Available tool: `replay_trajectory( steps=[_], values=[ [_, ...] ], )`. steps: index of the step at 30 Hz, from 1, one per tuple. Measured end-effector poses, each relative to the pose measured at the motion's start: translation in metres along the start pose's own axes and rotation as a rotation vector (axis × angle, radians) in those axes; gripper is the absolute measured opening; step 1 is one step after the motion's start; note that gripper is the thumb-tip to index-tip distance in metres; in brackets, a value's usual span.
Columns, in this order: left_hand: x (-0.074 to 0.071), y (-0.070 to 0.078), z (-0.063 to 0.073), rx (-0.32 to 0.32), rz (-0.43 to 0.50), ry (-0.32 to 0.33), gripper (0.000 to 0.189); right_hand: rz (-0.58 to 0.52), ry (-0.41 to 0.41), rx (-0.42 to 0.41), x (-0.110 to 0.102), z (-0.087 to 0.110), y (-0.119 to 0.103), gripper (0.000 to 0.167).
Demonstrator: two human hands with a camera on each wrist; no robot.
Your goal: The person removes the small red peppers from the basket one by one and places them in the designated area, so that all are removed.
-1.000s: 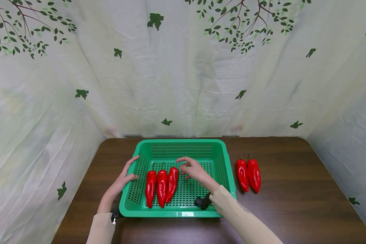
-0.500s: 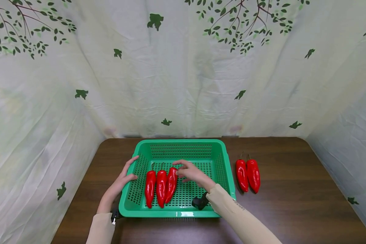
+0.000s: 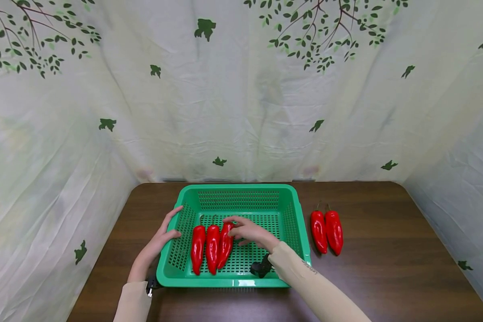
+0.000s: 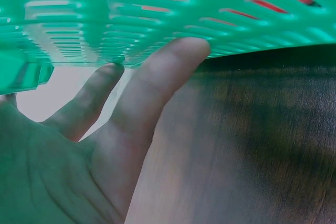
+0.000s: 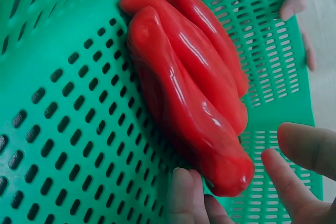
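Observation:
Three glossy red peppers lie side by side in the green basket (image 3: 245, 281): a left one (image 3: 198, 249), a middle one (image 3: 213, 248) and a right one (image 3: 225, 246). My right hand (image 3: 251, 232) is over the right pepper's upper end. In the right wrist view its spread fingers (image 5: 287, 182) stand around that end without closing on it; whether any fingertip touches is hard to tell. At the basket's left side, my left hand (image 3: 160, 241) rests with extended fingers. The left wrist view has a fingertip (image 4: 194, 48) against the outer wall.
Two more red peppers, one (image 3: 319, 231) beside the other (image 3: 334, 232), lie on the brown wooden table (image 3: 386, 250) right of the basket. A black wrist camera (image 3: 261, 267) hangs below the right wrist, over the basket. Leaf-printed cloth (image 3: 241, 112) encloses the table's back and sides.
My right hand has moved left and a little downward, from beside the right pepper to over its upper end. The left hand and the peppers stay in place.

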State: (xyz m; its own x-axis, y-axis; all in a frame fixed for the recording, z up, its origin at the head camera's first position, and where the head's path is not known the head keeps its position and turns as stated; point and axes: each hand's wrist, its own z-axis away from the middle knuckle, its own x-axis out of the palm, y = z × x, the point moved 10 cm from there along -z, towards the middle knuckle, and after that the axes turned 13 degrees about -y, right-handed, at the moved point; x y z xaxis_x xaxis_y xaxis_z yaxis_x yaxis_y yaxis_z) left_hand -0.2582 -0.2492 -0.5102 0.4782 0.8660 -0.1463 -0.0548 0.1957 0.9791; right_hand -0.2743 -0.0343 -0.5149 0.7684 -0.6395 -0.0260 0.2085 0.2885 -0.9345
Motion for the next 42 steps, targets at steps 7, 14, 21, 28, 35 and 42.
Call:
replay_trajectory(
  steps=[7,14,21,28,35,42],
  values=[
    [0.0,0.001,0.0,0.005,0.004,0.0,0.07,0.016,-0.03,0.011,0.004,-0.002,0.001,0.044],
    [0.001,0.0,0.0,-0.001,0.01,-0.001,0.07,0.058,-0.069,0.009,0.009,-0.002,0.0,0.045],
    [0.001,0.001,0.0,0.007,0.012,-0.003,0.07,0.039,-0.011,-0.038,0.003,-0.004,-0.002,0.044],
    [-0.001,0.0,-0.001,0.008,-0.006,0.002,0.07,0.034,0.043,-0.071,-0.002,-0.003,-0.006,0.041],
    [0.001,0.0,0.0,0.005,0.007,-0.002,0.07,0.008,0.069,-0.095,-0.006,-0.002,-0.011,0.04],
    [0.001,0.001,0.0,0.008,0.004,-0.006,0.07,-0.049,0.067,-0.143,-0.008,0.0,-0.017,0.039]
  ],
)
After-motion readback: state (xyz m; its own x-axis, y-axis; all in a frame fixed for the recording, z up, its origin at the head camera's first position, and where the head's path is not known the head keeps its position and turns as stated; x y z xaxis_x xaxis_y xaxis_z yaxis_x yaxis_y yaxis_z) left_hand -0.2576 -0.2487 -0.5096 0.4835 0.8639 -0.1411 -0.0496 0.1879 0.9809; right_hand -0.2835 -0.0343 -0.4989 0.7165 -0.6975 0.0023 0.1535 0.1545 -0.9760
